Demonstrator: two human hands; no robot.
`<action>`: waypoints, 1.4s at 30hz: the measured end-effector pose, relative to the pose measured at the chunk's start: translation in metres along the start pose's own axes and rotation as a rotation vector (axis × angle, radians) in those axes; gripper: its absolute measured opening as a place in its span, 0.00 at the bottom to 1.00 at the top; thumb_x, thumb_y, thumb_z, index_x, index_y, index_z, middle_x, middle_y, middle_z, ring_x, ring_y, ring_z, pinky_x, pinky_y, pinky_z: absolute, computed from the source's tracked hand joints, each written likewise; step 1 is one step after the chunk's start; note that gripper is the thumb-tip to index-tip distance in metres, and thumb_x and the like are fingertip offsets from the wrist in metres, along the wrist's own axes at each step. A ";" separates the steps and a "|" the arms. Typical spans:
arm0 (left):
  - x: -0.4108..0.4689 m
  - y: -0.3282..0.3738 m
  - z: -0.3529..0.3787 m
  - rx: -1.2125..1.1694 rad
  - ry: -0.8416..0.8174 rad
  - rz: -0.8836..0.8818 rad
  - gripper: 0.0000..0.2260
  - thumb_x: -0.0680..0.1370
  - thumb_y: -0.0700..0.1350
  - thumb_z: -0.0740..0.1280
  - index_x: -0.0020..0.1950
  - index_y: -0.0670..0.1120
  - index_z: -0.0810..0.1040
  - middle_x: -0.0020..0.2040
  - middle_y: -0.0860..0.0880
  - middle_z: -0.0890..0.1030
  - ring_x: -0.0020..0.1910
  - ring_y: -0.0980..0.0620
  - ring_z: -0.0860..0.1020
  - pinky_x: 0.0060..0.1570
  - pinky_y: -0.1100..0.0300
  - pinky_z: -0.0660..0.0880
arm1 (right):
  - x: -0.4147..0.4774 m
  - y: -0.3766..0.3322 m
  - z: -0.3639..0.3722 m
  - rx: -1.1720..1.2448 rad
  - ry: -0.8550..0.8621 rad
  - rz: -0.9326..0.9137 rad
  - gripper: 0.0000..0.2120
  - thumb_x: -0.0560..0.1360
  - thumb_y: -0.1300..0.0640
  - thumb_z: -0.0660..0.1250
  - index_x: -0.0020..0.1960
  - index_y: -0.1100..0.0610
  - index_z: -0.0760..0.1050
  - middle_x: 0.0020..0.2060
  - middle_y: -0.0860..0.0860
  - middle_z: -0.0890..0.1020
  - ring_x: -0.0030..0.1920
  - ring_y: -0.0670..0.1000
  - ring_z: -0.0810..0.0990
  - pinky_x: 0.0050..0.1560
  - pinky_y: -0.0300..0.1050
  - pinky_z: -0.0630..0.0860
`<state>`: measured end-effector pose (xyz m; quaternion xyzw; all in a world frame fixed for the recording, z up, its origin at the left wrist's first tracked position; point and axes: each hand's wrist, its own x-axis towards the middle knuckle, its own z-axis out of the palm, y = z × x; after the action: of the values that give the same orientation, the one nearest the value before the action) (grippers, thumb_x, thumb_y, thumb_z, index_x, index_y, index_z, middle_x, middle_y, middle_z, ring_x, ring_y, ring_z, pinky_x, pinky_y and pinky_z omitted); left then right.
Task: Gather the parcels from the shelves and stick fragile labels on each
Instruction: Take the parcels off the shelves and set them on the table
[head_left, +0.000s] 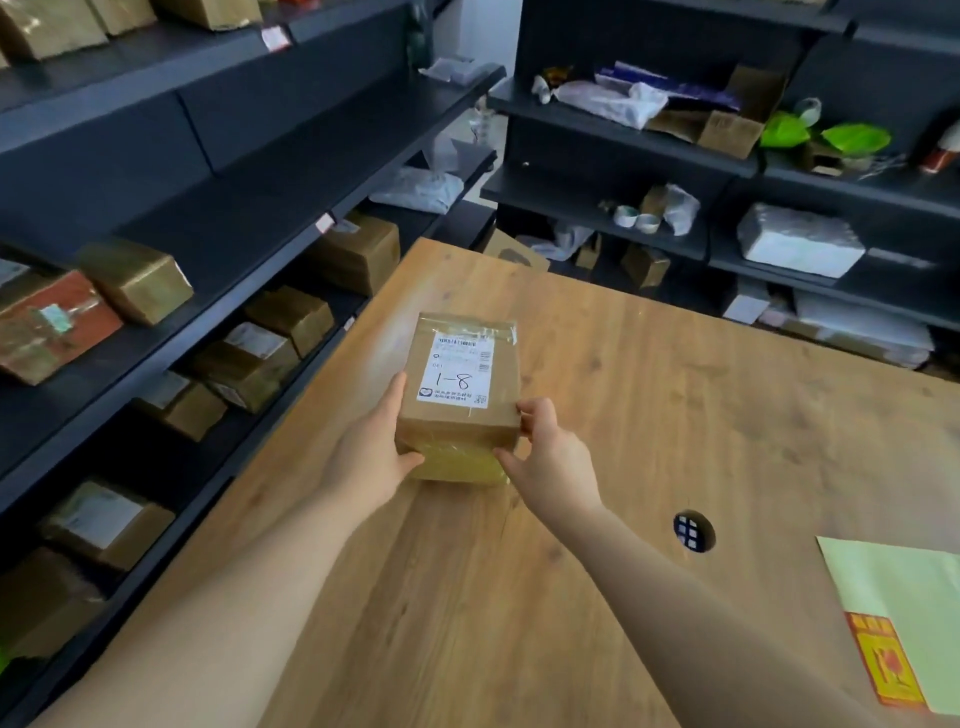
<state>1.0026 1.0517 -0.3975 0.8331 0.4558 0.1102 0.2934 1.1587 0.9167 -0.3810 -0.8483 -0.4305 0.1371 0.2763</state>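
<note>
Head view. A brown cardboard parcel (460, 415) bound in glossy clear tape sits between my two hands, low over the pale wooden table (675, 415); resting or just lifted, I cannot tell. My left hand (369, 452) clasps its left side with the thumb on the near face. My right hand (550, 447) pinches the near right corner.

Likely stiff and light, and the tape looks slick, so I would hold it by the sides and corners.

White shipping label (460, 369) faces up; the long axis runs away from me. Red-and-yellow fragile stickers (883, 660) lie well right of my right hand.
</note>
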 end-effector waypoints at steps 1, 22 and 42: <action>0.005 0.000 0.004 0.021 0.007 -0.001 0.46 0.70 0.45 0.75 0.76 0.59 0.46 0.58 0.48 0.78 0.50 0.47 0.77 0.44 0.57 0.73 | 0.006 0.003 0.003 -0.018 -0.001 -0.016 0.21 0.72 0.53 0.70 0.60 0.54 0.64 0.48 0.51 0.83 0.46 0.56 0.81 0.45 0.51 0.77; -0.083 0.008 -0.090 0.525 0.241 0.149 0.13 0.77 0.49 0.64 0.57 0.46 0.80 0.52 0.49 0.82 0.52 0.47 0.77 0.53 0.52 0.73 | -0.021 -0.077 -0.009 -0.264 0.088 -0.603 0.19 0.69 0.58 0.74 0.59 0.62 0.79 0.57 0.57 0.81 0.58 0.58 0.79 0.59 0.53 0.74; -0.585 -0.154 -0.280 0.618 0.727 -0.726 0.13 0.77 0.53 0.62 0.54 0.48 0.80 0.51 0.50 0.82 0.51 0.48 0.77 0.53 0.54 0.70 | -0.384 -0.422 0.119 0.153 -0.173 -1.516 0.18 0.65 0.59 0.78 0.53 0.64 0.81 0.48 0.58 0.84 0.50 0.57 0.83 0.54 0.50 0.77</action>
<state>0.4420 0.7420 -0.2143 0.5797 0.7933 0.1434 -0.1184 0.5995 0.8500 -0.2313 -0.2858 -0.9039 0.0055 0.3182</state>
